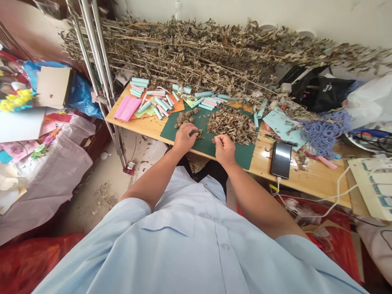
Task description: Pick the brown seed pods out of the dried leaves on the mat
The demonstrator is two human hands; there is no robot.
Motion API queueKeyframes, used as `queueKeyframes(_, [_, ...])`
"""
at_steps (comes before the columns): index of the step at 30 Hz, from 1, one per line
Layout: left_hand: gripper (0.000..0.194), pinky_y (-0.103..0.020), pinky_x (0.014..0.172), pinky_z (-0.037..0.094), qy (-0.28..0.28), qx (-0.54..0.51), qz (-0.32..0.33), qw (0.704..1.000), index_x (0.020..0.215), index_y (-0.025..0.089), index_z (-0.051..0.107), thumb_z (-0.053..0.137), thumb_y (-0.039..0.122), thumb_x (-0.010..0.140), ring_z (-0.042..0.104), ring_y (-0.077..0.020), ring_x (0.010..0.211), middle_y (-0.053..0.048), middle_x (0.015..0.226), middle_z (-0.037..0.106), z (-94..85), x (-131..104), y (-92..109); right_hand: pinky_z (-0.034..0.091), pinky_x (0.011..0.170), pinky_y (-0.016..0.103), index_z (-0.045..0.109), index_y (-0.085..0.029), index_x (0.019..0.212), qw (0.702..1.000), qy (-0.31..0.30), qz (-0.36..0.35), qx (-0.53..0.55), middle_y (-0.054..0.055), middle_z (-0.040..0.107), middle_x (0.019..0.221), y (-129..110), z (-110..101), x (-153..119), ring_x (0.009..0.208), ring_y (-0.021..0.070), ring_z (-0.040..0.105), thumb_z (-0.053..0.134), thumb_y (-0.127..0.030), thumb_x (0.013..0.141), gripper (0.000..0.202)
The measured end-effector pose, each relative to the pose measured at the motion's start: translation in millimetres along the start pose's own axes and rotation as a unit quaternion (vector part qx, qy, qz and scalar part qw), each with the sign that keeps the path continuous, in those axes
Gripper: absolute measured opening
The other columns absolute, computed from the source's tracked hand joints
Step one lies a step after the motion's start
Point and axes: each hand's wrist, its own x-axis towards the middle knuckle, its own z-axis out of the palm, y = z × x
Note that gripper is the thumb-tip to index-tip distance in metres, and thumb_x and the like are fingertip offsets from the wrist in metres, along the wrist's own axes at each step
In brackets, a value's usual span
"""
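My left hand [185, 138] is at the near edge of the green mat [199, 121], just below a small pile of dried plant clumps [185, 118]. Its fingers are loosely curved and apart, close to a few loose crumbs. A larger heap of dried leaves [232, 124] lies on the right half of the mat. In front of that heap, my right hand [225, 149] is closed in a pinch; whatever sits between its fingertips is too small to make out.
Long dried stalks [192, 52] stretch along the back. Rolled paper tubes [205, 101] and pink paper [127, 108] lie behind the mat. To the right are a cabled phone [280, 159], blue yarn [327, 132] and a power strip [381, 186]. A metal tripod [98, 60] stands left.
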Motion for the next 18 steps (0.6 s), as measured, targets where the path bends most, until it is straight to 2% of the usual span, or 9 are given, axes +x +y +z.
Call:
queueKeyframes(3, [0.01,-0.033,0.079,0.055,0.052,-0.001,-0.002,0.999,0.094,0.017,0.071,0.068,0.02,0.086,0.064,-0.0194,0.091,-0.01,0.102,0.067,-0.3,-6,12,0.053,0.081,0.034,0.064,-0.022,0.091,1.0,0.0,0.013,0.013,0.004,0.07,0.082,1,-1,0,0.081,0.0198,0.066,0.047,-0.046,0.101,0.031])
queueKeyframes(4, [0.01,-0.032,0.08,0.054,0.051,-0.005,0.0,0.999,0.096,0.017,0.07,0.066,0.022,0.088,0.063,-0.0186,0.09,-0.009,0.099,0.067,0.9,-8,18,0.052,0.08,0.034,0.064,-0.022,0.09,1.0,-0.001,0.015,0.016,0.004,0.069,0.081,1,-2,1,0.08,0.0196,0.066,0.047,-0.046,0.101,0.031])
queueKeyframes(6, [0.014,-0.031,0.08,0.053,-0.001,-0.029,0.016,0.999,0.101,0.017,0.071,0.065,0.025,0.09,0.063,-0.0167,0.084,-0.007,0.091,0.067,5.9,-13,32,0.052,0.079,0.033,0.064,-0.022,0.089,1.0,-0.004,0.017,0.016,0.003,0.069,0.081,0,-3,1,0.079,0.0189,0.065,0.047,-0.047,0.101,0.032])
queueKeyframes(8, [0.022,-0.029,0.078,0.053,-0.095,-0.052,0.033,0.994,0.108,0.017,0.07,0.069,0.025,0.088,0.063,-0.0154,0.08,-0.005,0.089,0.068,13.0,-16,45,0.051,0.078,0.032,0.064,-0.022,0.089,1.0,-0.007,0.013,0.012,0.003,0.069,0.081,-1,-4,1,0.079,0.0185,0.064,0.048,-0.047,0.1,0.032])
queueKeyframes(10, [0.017,-0.03,0.08,0.051,-0.143,-0.047,0.03,0.988,0.104,0.017,0.072,0.067,0.024,0.089,0.064,-0.0162,0.082,-0.004,0.087,0.069,19.8,-18,53,0.051,0.079,0.032,0.065,-0.022,0.089,1.0,-0.006,0.004,0.004,0.003,0.069,0.083,-3,-5,1,0.079,0.0185,0.064,0.049,-0.047,0.1,0.032])
queueKeyframes(13, [0.014,-0.03,0.082,0.05,-0.169,-0.049,0.021,0.984,0.091,0.017,0.072,0.06,0.022,0.093,0.064,-0.0172,0.085,-0.005,0.087,0.071,25.7,-18,57,0.051,0.08,0.033,0.066,-0.022,0.089,1.0,-0.008,-0.001,-0.011,0.003,0.071,0.085,-4,-6,1,0.081,0.0189,0.065,0.051,-0.048,0.099,0.032])
queueKeyframes(18, [0.018,-0.029,0.08,0.05,-0.165,-0.068,-0.016,0.984,0.087,0.017,0.072,0.056,0.021,0.093,0.065,-0.0164,0.084,-0.005,0.088,0.072,26.3,-18,54,0.052,0.08,0.034,0.067,-0.022,0.089,0.999,-0.035,-0.003,-0.035,0.004,0.072,0.085,-3,-6,0,0.08,0.0198,0.066,0.05,-0.048,0.099,0.032])
